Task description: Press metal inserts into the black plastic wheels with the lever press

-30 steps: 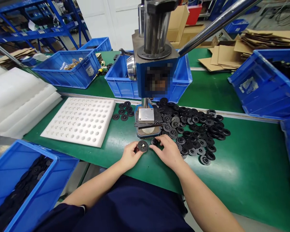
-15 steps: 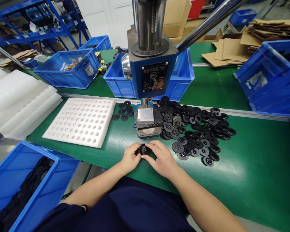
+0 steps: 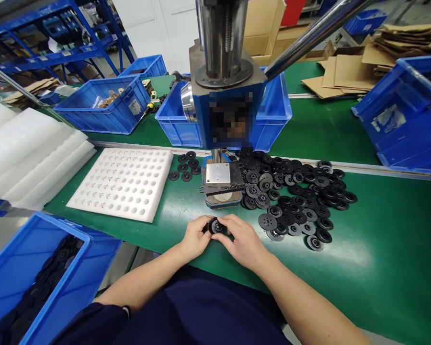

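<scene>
Between both hands, just in front of the press, I hold a round black plastic wheel [image 3: 215,225] with a raised hub. My left hand [image 3: 197,236] pinches its left edge, and the fingers of my right hand [image 3: 241,238] are closed on its right side. The hand-lever press [image 3: 219,115] stands directly ahead, a flat metal block [image 3: 218,174] under its ram. A pile of similar black wheels [image 3: 290,187] spreads to the right of the press. Several more black discs [image 3: 183,167] lie to its left, beside a white foam tray [image 3: 147,201] with rows of holes, some holding small shiny parts.
A blue bin of black parts [image 3: 86,268] sits low at the left. Other blue bins [image 3: 104,105] stand behind the bench's front section, with one tilted blue crate [image 3: 398,115] at the right. White foam sheets [image 3: 32,153] lie far left. The press lever [image 3: 312,40] slants up rightward.
The view has shifted slightly. The wheel stays between my hands and appears turned a little, its hub now facing more to the right.
</scene>
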